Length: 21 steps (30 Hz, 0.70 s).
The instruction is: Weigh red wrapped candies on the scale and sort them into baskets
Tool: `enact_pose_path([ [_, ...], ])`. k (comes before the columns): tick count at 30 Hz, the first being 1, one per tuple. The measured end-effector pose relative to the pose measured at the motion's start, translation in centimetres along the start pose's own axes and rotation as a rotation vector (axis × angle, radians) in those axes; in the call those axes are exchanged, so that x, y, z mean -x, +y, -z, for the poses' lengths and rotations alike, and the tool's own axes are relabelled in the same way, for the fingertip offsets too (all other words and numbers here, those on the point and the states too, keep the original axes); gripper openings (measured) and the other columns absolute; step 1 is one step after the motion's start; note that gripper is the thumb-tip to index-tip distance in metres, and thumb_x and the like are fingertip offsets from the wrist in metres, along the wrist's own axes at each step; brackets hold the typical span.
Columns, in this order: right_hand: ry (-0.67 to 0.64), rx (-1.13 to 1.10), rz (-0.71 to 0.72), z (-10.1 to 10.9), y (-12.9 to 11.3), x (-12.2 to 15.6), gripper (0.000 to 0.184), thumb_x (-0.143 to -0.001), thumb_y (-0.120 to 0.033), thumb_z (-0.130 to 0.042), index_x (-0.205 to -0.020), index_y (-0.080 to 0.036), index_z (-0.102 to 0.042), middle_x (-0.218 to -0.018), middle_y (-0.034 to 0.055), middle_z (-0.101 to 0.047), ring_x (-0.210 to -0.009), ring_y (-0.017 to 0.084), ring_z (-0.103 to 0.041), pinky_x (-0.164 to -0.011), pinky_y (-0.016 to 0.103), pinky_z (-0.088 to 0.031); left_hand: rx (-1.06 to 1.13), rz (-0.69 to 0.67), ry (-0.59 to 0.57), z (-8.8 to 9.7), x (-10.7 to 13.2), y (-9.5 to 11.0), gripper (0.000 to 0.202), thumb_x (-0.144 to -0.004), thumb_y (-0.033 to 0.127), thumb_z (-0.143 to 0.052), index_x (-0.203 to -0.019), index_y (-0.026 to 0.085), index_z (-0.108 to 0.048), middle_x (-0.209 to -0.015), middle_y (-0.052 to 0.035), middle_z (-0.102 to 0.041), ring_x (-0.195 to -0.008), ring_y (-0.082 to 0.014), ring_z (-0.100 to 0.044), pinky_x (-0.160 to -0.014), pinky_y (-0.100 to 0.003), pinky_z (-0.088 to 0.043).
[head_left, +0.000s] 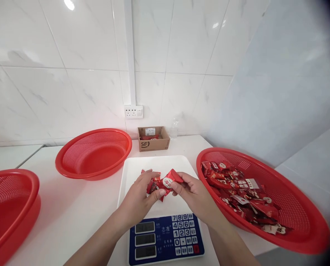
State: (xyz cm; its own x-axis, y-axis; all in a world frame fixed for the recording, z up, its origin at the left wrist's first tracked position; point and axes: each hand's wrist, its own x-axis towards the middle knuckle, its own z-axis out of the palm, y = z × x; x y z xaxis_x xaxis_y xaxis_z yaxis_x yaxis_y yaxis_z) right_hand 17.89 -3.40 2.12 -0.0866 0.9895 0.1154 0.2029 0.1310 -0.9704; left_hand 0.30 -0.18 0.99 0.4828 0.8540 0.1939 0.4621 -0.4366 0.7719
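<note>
Site type: apparently a small weighing and packing room. Indicators: tiled wall [93,37], socket panel [133,112], white worktop [70,207], digital scale [170,207] with numeric keypad [184,233], red perforated baskets [97,162], wrapped packets [237,184] in bulk, open cardboard carton [158,145].

Red basket [4,192] cut off, packets [168,181] partly covered
The basket runs past the left edge; the hands [138,196] hide parts of the packets at centre; below, figures on the scale displays [145,239] are too faint to read.
</note>
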Motion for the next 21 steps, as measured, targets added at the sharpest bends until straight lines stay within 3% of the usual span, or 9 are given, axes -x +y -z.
enact_pose_path([
  [2, -0.07, -0.063, 0.003, -0.5, -0.3, 0.3, 0.023, -0.082, -0.039, -0.055, -0.093, -0.019, -0.06, -0.081, 0.0003, -0.062, -0.072, 0.012, -0.057, -0.068, 0.025, -0.047, 0.089, 0.025, -0.017, 0.2, 0.4, 0.5, 0.028, -0.086, 0.042, -0.05, -0.105, 0.022, -0.057, -0.103, -0.005, -0.064, -0.099, -0.0206, -0.056, -0.084, -0.033, -0.045],
  [5, -0.147, -0.09, 0.032, -1.1, -0.3, 0.5, 0.024, -0.084, -0.04, -0.054, -0.094, -0.019, -0.059, -0.082, 0.001, -0.061, -0.073, 0.012, -0.056, -0.068, 0.025, -0.047, 0.183, 0.037, -0.057, 0.6, 1.1, 0.9, 0.024, -0.086, 0.041, -0.048, -0.084, 0.02, -0.061, -0.079, -0.0009, -0.063, -0.073, -0.015, -0.055, -0.068, -0.026, -0.044],
  [11, -0.144, 0.177, 0.088, -1.9, -0.2, 0.6, 0.033, -0.089, -0.043, -0.043, -0.071, -0.019, -0.057, -0.065, -0.0014, -0.054, -0.061, 0.011, -0.048, -0.058, 0.023, -0.04, 0.249, 0.126, -0.129, 1.4, 2.8, 1.1, 0.021, -0.083, 0.034, -0.052, -0.071, 0.019, -0.057, -0.071, 0.0016, -0.058, -0.069, -0.0129, -0.049, -0.064, -0.022, -0.039],
  [17, -0.071, 0.253, 0.048, -2.6, 0.4, 0.7, 0.035, -0.083, -0.044, -0.048, -0.058, -0.02, -0.046, -0.055, -0.0043, -0.044, -0.054, 0.011, -0.039, -0.051, 0.023, -0.032, 0.182, 0.183, -0.134, 1.0, 4.0, 0.4, 0.027, -0.084, 0.037, -0.048, -0.065, 0.019, -0.048, -0.064, 0.0035, -0.05, -0.063, -0.0117, -0.043, -0.058, -0.021, -0.035],
  [19, -0.01, 0.246, 0.013, -2.2, 0.9, 0.7, 0.034, -0.082, -0.046, -0.049, -0.059, -0.021, -0.046, -0.053, -0.0044, -0.043, -0.052, 0.011, -0.039, -0.05, 0.023, -0.033, 0.112, 0.167, -0.077, 1.6, 3.9, -0.2, 0.031, -0.086, 0.04, -0.045, -0.064, 0.019, -0.047, -0.062, 0.0038, -0.048, -0.061, -0.0114, -0.042, -0.056, -0.021, -0.034],
  [21, 0.08, 0.253, -0.02, -1.4, 1.5, 0.6, 0.034, -0.081, -0.048, -0.048, -0.06, -0.021, -0.048, -0.053, -0.0038, -0.046, -0.053, 0.012, -0.042, -0.051, 0.024, -0.035, -0.008, 0.168, 0.075, 3.1, 3.3, -1.0, 0.035, -0.086, 0.044, -0.043, -0.062, 0.019, -0.046, -0.058, 0.0039, -0.044, -0.057, -0.0113, -0.041, -0.053, -0.021, -0.032],
])
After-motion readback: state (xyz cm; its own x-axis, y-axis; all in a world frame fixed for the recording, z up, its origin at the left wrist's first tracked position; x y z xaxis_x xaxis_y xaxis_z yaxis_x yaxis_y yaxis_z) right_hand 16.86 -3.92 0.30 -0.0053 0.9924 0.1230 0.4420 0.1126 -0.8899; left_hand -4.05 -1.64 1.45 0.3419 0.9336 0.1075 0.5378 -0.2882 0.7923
